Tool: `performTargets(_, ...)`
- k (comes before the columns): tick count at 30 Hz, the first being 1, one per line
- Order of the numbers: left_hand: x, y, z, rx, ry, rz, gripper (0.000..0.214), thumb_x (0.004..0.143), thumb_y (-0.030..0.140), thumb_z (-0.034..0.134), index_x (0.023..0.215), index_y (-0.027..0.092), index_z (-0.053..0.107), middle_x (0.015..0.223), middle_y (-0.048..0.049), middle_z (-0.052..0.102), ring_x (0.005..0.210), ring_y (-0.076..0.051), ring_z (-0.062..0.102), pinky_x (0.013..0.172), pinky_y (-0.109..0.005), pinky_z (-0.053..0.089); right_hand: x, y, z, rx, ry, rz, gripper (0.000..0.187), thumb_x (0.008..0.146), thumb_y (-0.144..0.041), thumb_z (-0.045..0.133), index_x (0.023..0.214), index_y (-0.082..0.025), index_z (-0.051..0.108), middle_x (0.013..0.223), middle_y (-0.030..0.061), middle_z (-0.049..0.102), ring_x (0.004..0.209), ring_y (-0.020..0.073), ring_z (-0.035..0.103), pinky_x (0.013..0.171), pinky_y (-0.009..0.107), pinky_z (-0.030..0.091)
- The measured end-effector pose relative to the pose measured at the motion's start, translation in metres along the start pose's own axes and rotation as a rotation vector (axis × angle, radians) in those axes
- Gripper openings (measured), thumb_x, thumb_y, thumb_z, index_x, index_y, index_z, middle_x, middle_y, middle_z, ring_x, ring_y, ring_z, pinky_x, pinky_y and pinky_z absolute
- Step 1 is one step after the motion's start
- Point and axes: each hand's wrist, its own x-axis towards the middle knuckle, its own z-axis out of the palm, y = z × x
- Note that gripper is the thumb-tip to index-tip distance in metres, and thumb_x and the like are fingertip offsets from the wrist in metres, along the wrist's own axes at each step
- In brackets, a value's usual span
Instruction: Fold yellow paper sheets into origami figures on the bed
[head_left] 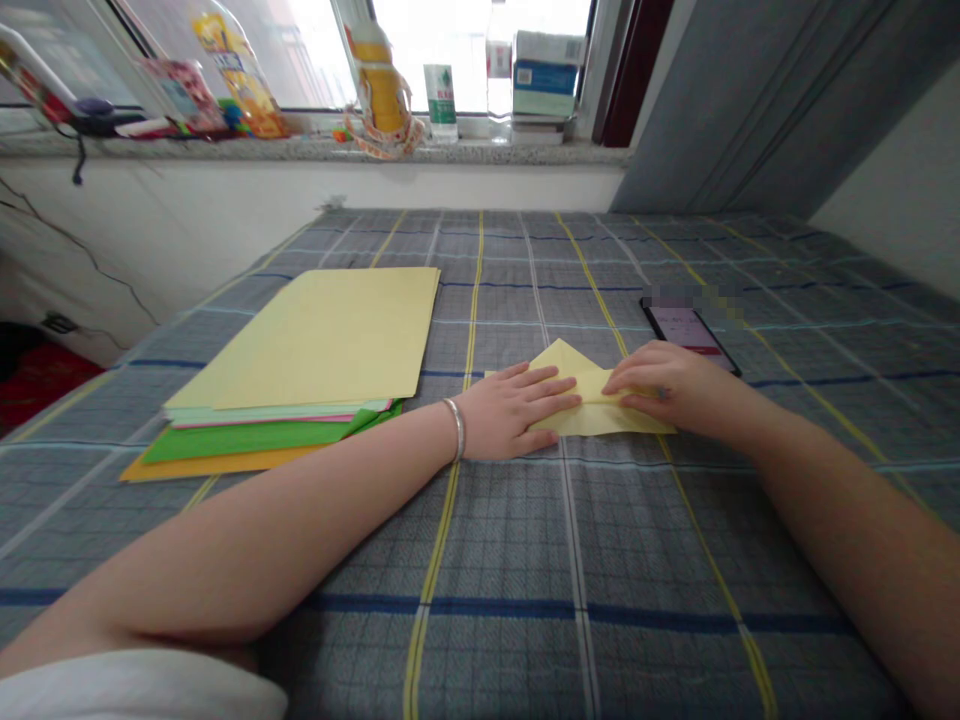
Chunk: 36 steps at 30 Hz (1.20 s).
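A sheet of folded yellow paper [600, 417] lies on the plaid cloth, with a pointed flap standing out at its far side. My left hand [517, 405], a silver bangle at its wrist, rests flat on the paper's left part with its fingers stretched out. At the right part of the paper, my right hand [667, 388] has its fingers drawn together in a pinch on the paper by the fold. The fingertips partly hide where they meet the paper.
Left of my hands lies a stack of coloured paper [330, 340], yellow on top, with green and orange sheets beneath. A phone [694, 335] lies beyond my right hand. Bottles, a box [546, 75] and snack packs line the windowsill [480, 153] behind the plaid cloth [495, 560].
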Motion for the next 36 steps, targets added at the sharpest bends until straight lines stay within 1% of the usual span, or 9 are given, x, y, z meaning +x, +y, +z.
performTargets(3,0.000,0.000,0.000,-0.003,0.007,-0.003,0.056,0.098,0.046,0.033,0.149,0.022,0.027,0.158,-0.0025,0.022,0.146,-0.023,0.017,0.119,-0.045,0.014,-0.002,-0.006,0.003,-0.031,-0.050,-0.043,0.027,0.089,-0.020,0.050,0.103,-0.025,0.072,0.105,0.0052,0.070,0.095,0.0203,0.062,0.083,0.036,0.048)
performTargets(7,0.000,-0.001,0.002,-0.010,0.026,0.000,0.056,0.098,0.046,0.035,0.146,0.018,0.031,0.157,-0.0044,0.024,0.146,-0.022,0.018,0.119,-0.044,0.014,0.004,-0.017,0.010,-0.151,-0.034,-0.123,0.032,0.089,-0.013,0.046,0.106,-0.025,0.071,0.110,0.0062,0.069,0.093,0.0202,0.061,0.083,0.036,0.047)
performTargets(11,0.000,-0.001,0.003,-0.003,0.041,0.003,0.053,0.098,0.046,0.036,0.142,0.016,0.037,0.156,-0.0052,0.027,0.146,-0.023,0.020,0.119,-0.043,0.015,0.010,-0.028,0.012,-0.285,-0.048,-0.164,0.027,0.089,-0.014,0.049,0.107,-0.022,0.069,0.110,0.0077,0.069,0.092,0.0216,0.060,0.081,0.036,0.045)
performTargets(16,0.000,-0.001,0.004,0.010,0.054,0.012,0.053,0.098,0.046,0.036,0.141,0.016,0.037,0.156,-0.0053,0.028,0.145,-0.023,0.021,0.119,-0.043,0.016,0.014,-0.034,0.010,-0.376,-0.085,-0.191,0.024,0.089,-0.017,0.052,0.108,-0.022,0.066,0.108,0.0077,0.069,0.091,0.0226,0.060,0.080,0.036,0.042)
performTargets(21,0.001,-0.002,0.003,0.010,0.060,0.019,0.052,0.098,0.046,0.035,0.141,0.016,0.038,0.155,-0.0055,0.028,0.145,-0.023,0.021,0.119,-0.043,0.016,0.014,-0.034,0.006,-0.435,-0.137,-0.198,0.017,0.088,-0.018,0.054,0.100,-0.021,0.066,0.107,0.0081,0.068,0.090,0.0225,0.060,0.078,0.036,0.042)
performTargets(26,0.001,-0.003,0.003,0.000,0.051,0.022,0.053,0.098,0.046,0.036,0.142,0.016,0.036,0.156,-0.0054,0.027,0.145,-0.023,0.021,0.119,-0.043,0.017,0.008,-0.033,-0.001,-0.455,-0.102,-0.172,0.022,0.081,-0.010,0.056,0.094,-0.022,0.068,0.118,0.0083,0.065,0.087,0.0217,0.062,0.073,0.035,0.043)
performTargets(30,0.000,-0.003,0.004,0.000,0.057,0.022,0.053,0.098,0.046,0.036,0.142,0.018,0.036,0.156,-0.0048,0.028,0.145,-0.023,0.020,0.119,-0.044,0.017,0.002,-0.031,-0.002,-0.423,-0.090,-0.152,0.022,0.076,-0.007,0.057,0.089,-0.022,0.069,0.120,0.0087,0.064,0.091,0.0230,0.063,0.075,0.035,0.045)
performTargets(33,-0.001,-0.003,0.003,0.006,0.052,0.023,0.052,0.098,0.046,0.035,0.142,0.018,0.036,0.156,-0.0044,0.027,0.145,-0.023,0.021,0.119,-0.043,0.016,-0.003,-0.026,-0.003,-0.424,-0.110,-0.138,0.025,0.076,-0.005,0.053,0.089,-0.020,0.068,0.123,0.0109,0.063,0.097,0.0254,0.063,0.076,0.037,0.048)
performTargets(36,0.000,-0.003,0.003,0.009,0.047,0.020,0.052,0.098,0.046,0.035,0.142,0.018,0.036,0.156,-0.0040,0.026,0.146,-0.023,0.020,0.119,-0.042,0.017,-0.007,-0.021,-0.005,-0.429,-0.138,-0.120,0.025,0.078,-0.004,0.050,0.088,-0.018,0.067,0.126,0.0128,0.061,0.097,0.0272,0.064,0.075,0.039,0.050)
